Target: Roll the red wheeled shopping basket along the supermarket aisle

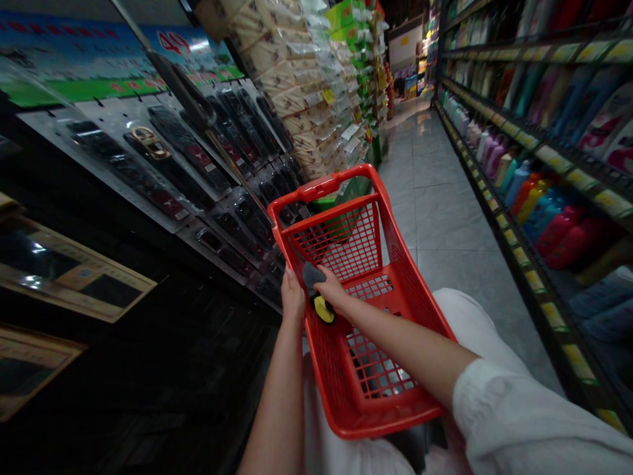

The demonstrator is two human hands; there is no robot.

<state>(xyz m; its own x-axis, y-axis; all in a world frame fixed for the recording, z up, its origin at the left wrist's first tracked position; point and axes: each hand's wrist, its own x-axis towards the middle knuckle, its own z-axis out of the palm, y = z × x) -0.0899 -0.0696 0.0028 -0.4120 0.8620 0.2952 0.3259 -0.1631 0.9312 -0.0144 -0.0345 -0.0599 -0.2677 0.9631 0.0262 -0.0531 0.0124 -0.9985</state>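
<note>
A red plastic shopping basket (341,412) with grid openings in its floor and end wall stands tilted in front of me, close to my legs. My left hand (293,295) is closed on the outside of its left rim. Inside that same side, my right hand (332,289) reaches across and grips a grey cloth (312,274), pressed against the inner wall. A yellow patch with a dark edge (324,309) shows just below the cloth; I cannot tell whether it is part of it. My right fingertips are partly hidden.
Packaged belts (182,148) hang on a rack at left, with wooden-framed panels (113,264) below. Stacked cartons (306,92) rise behind the basket. Shelves of bottles (524,198) line the right, beside a grey tiled aisle (435,198).
</note>
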